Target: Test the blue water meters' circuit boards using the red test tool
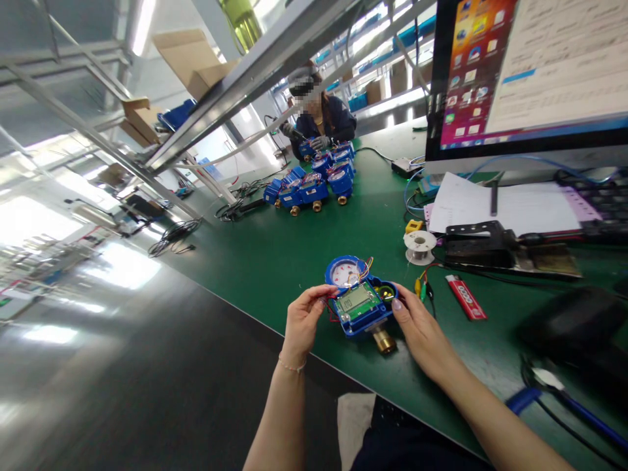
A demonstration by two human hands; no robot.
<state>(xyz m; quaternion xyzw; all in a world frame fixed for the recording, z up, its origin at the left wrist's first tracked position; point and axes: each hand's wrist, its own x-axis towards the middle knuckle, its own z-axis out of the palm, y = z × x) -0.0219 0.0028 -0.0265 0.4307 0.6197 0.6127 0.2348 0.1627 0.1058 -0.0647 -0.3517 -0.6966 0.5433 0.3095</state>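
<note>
A blue water meter (366, 324) sits on the green table in front of me, with its circuit board and small display (357, 299) exposed. Its round dial (345, 272) is at the back, and a brass pipe end (384, 341) points towards me. Thin red wires (331, 310) hang at the meter's left side, where my left hand (308, 315) pinches them between thumb and fingertips. My right hand (420, 330) grips the meter's right edge, thumb on top near a round opening; its other fingers are partly hidden.
Several blue meters (314, 188) stand farther back, before a gloved co-worker (324, 118). To the right are a wire spool (420, 247), clip leads (422, 289), a red-and-white packet (465, 297), papers (510, 203), a monitor (530, 78) and blue-handled pliers (554, 386). The table's edge (235, 307) runs along the left.
</note>
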